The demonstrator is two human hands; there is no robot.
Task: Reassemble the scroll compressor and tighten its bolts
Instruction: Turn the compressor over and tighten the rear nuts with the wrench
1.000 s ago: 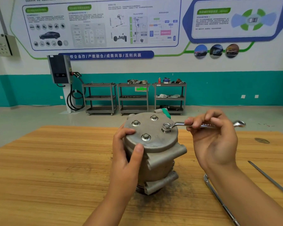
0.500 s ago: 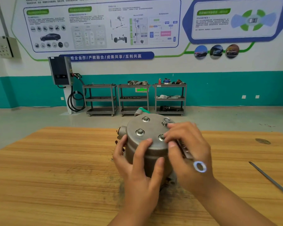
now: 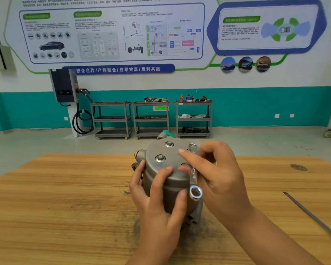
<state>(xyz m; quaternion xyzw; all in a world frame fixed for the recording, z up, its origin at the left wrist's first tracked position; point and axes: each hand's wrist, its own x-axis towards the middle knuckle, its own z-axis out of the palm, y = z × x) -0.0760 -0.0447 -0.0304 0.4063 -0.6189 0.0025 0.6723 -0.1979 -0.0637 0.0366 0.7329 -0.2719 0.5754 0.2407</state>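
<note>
Head: domed dull-metal compressor [image 3: 170, 155], chrome wrench [image 3: 193, 173]

White wall [image 3: 180, 81] with posters [image 3: 111, 33] above teal band [image 3: 256, 106]; grey floor [image 3: 46, 142]; three metal carts [image 3: 151, 119]; charger [image 3: 64, 88] left; wooden counter [image 3: 65, 197] in front.

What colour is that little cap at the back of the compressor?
Green. The cap shows in the head view, behind the compressor.
</note>
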